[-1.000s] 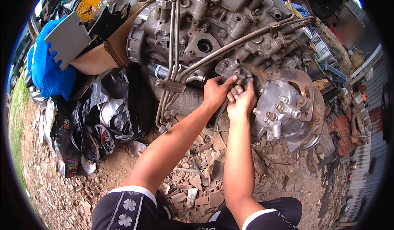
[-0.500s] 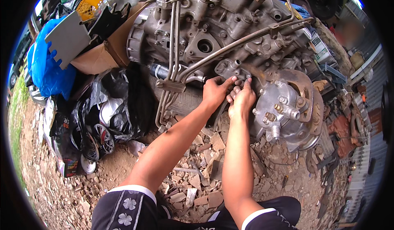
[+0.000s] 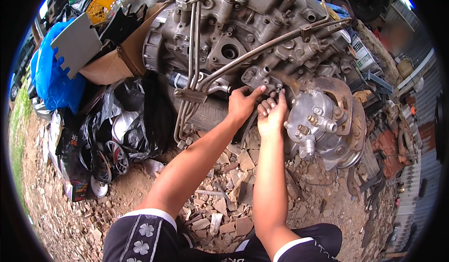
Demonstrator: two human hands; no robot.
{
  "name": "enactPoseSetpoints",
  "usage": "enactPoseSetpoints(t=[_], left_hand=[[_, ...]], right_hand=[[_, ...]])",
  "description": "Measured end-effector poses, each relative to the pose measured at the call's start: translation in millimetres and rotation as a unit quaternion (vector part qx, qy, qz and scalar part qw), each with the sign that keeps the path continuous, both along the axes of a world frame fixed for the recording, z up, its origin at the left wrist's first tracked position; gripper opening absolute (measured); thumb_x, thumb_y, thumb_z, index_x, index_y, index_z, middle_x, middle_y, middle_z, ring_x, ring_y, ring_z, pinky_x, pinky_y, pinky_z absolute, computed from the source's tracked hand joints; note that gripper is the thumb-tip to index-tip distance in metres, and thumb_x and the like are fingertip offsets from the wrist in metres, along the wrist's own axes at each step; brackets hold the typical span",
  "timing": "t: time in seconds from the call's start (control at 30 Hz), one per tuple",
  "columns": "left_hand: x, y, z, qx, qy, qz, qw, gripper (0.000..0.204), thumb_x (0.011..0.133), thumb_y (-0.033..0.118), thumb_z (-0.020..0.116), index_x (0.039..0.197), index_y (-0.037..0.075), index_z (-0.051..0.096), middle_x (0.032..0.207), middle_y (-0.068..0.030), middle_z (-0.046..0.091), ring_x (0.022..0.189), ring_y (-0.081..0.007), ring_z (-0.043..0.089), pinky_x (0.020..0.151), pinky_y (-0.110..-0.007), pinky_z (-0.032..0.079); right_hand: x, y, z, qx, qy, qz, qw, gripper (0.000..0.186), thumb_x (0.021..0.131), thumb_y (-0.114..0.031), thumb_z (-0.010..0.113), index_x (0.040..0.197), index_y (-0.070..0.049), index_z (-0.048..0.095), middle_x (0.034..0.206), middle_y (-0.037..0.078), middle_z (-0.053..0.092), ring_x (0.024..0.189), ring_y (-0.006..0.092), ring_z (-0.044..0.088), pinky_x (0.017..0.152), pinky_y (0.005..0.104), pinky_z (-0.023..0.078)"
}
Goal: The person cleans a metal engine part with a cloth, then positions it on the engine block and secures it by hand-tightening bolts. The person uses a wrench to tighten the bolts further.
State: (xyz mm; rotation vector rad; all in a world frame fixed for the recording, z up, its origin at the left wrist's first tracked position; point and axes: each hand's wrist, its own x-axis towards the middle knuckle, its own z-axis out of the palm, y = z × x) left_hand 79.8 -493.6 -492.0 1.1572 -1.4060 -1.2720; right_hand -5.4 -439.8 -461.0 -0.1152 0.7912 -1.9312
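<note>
The left hand point(image 3: 242, 105) and right hand point(image 3: 272, 113) touch a metal part point(image 3: 255, 77). Some fingers are hidden; their grip cannot be told.

Grey cast-metal engine block point(image 3: 241, 28) beyond left hand point(image 3: 241, 105): rough, matt. Round silver metal housing point(image 3: 314, 108) beside right hand point(image 3: 272, 114): smoother. Crumpled black plastic bag point(image 3: 139, 93) left of both: glossy. Ridged grey sheeting point(image 3: 428, 105) far right of both: probably metal.

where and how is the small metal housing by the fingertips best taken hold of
Probably by the near edge of the small metal housing, from the person's side, where the left hand and right hand are: that edge faces them, while the slanting pipes and engine crowd its far side.
</note>
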Motion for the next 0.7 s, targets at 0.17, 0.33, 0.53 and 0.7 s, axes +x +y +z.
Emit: enactPoseSetpoints(t=[0.17,0.33,0.53,0.7], left_hand=[[-5.3,5.9,6.7,0.001,0.020,-0.013,1.000,0.059,0.082,0.055,0.077,0.091,-0.003,0.074,0.077,-0.0151,0.073,0.071,-0.0211,0.068,0.073,-0.036,0.053],[1.4,-2.7,1.5,0.007,-0.024,-0.016,1.000,0.055,0.083,0.052,0.077,0.084,-0.002,0.073,0.076,-0.0171,0.072,0.069,-0.0206,0.069,0.070,-0.037,0.053],[2.6,0.5,2.2,-0.006,0.000,-0.008,1.000,0.055,0.083,0.052,0.077,0.082,-0.002,0.073,0.076,-0.0166,0.073,0.071,-0.0199,0.070,0.071,-0.037,0.053],[-3.8,1.4,4.8,-0.013,0.028,-0.022,0.999,0.053,0.086,0.051,0.076,0.085,-0.002,0.072,0.073,-0.0058,0.068,0.068,-0.0090,0.055,0.064,-0.030,0.046]], right_hand=[[-16.1,-11.3,-26.9,0.090,0.428,-0.110,0.893,0.038,0.104,-0.040,0.055,0.083,-0.009,0.054,0.060,-0.007,0.036,0.046,0.0044,0.031,0.041,0.0242,0.023],[2.5,-1.6,-1.3,-0.062,-0.002,0.055,0.997,0.038,0.108,-0.040,0.043,0.084,-0.011,0.050,0.056,-0.006,0.028,0.044,0.0067,0.022,0.041,0.0242,0.020],[6.8,0.4,-5.6,0.017,0.094,-0.008,0.995,0.038,0.106,-0.043,0.046,0.086,-0.011,0.050,0.058,-0.006,0.029,0.044,0.0066,0.024,0.040,0.0246,0.022],[-18.8,-21.9,-30.5,0.097,0.404,-0.130,0.900,0.041,0.106,-0.042,0.047,0.080,-0.010,0.050,0.059,-0.006,0.034,0.046,0.0055,0.032,0.043,0.0229,0.027]])
